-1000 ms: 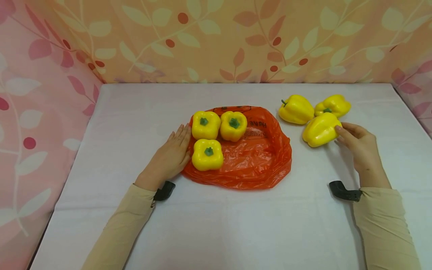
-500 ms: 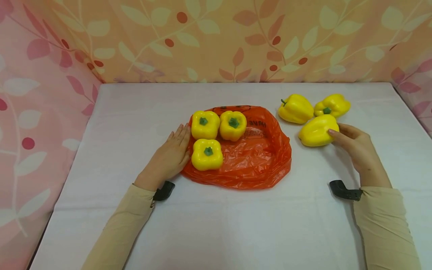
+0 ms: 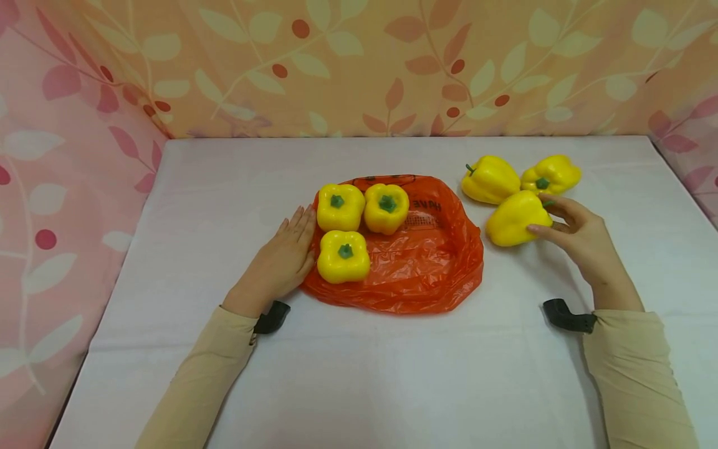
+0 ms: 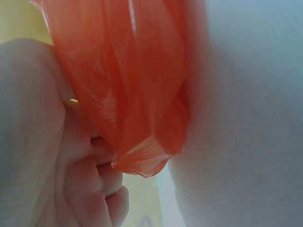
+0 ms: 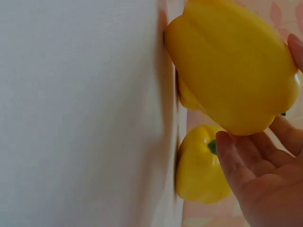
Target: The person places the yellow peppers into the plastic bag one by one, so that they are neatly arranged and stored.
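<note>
My right hand (image 3: 583, 240) grips a yellow bell pepper (image 3: 516, 219) by its stem end, thumb on the near side and fingers behind. In the right wrist view the same bell pepper (image 5: 232, 66) is tilted close over the white cloth. My left hand (image 3: 277, 262) lies with straight fingers along the left edge of a red plastic bag (image 3: 415, 268). The bag's thin folds (image 4: 123, 85) cover part of that hand in the left wrist view. Inside the bag, three yellow bell peppers (image 3: 344, 257) stand upright with green stems up.
Two more yellow bell peppers, one (image 3: 490, 179) nearer the bag and another (image 3: 552, 174) to its right, lie behind the held one. White cloth (image 3: 426, 380) covers the table. Floral fabric (image 3: 348, 68) rises along the back and sides.
My right hand has brought its bell pepper leftward, nearer the bag, turning it so its stem now shows at the right. The left hand and the peppers in the bag stay put.
</note>
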A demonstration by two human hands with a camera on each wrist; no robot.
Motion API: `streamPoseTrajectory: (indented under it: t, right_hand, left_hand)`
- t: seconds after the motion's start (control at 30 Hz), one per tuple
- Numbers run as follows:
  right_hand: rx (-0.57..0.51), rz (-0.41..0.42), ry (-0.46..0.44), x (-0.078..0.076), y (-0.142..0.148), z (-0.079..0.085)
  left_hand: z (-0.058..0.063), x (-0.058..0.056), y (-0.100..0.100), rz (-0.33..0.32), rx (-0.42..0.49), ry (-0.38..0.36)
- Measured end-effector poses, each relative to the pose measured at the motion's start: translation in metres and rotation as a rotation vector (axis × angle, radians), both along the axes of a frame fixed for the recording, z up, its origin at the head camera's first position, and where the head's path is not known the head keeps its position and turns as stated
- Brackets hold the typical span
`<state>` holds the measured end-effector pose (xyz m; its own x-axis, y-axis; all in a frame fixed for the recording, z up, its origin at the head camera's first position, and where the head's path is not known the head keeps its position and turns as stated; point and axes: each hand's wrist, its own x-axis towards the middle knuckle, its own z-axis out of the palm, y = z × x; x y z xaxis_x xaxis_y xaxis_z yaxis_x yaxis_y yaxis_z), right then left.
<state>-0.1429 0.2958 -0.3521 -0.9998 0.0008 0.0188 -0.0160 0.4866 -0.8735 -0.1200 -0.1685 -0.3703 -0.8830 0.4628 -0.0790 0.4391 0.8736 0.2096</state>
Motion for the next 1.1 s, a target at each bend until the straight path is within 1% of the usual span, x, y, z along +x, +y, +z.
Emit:
streamPoseTrajectory:
  t: [0.07,0.13,0.27,0.37,0.47,0.6,0.7,0.83,0.93,1.1]
  right_hand:
    - [0.024,0.037,0.052,0.001,-0.004,0.002]
    - [0.069,0.070,0.082,0.002,-0.008,0.004]
    - [0.113,0.114,0.108,0.004,-0.013,0.007]
    - [0.116,0.124,0.116,0.004,-0.016,0.007]
    - [0.131,0.119,0.082,0.003,-0.018,0.007]
    - [0.173,0.112,-0.013,0.003,-0.018,0.008]
    - [0.199,0.107,-0.066,0.003,-0.019,0.009]
    - [0.206,0.106,-0.106,0.004,-0.019,0.011]
    - [0.209,0.104,-0.105,0.005,-0.020,0.011]
    - [0.210,0.098,-0.052,0.006,-0.020,0.011]
  left_hand:
    - [0.000,0.000,0.000,0.000,0.002,-0.001]
    - [0.000,0.000,0.000,-0.002,0.001,0.001]
    - [-0.001,0.000,0.000,-0.007,-0.002,0.008]
    - [0.000,-0.001,0.000,-0.008,-0.003,0.009]
    - [0.000,-0.001,0.000,-0.003,-0.005,0.000]
    - [0.001,0.000,0.001,0.003,-0.007,-0.011]
    - [0.001,0.000,0.001,0.006,-0.009,-0.015]
    - [0.001,0.000,0.001,0.009,-0.012,-0.014]
    - [0.000,0.001,0.001,0.011,-0.012,-0.012]
    - [0.000,0.000,0.001,0.012,-0.005,-0.014]
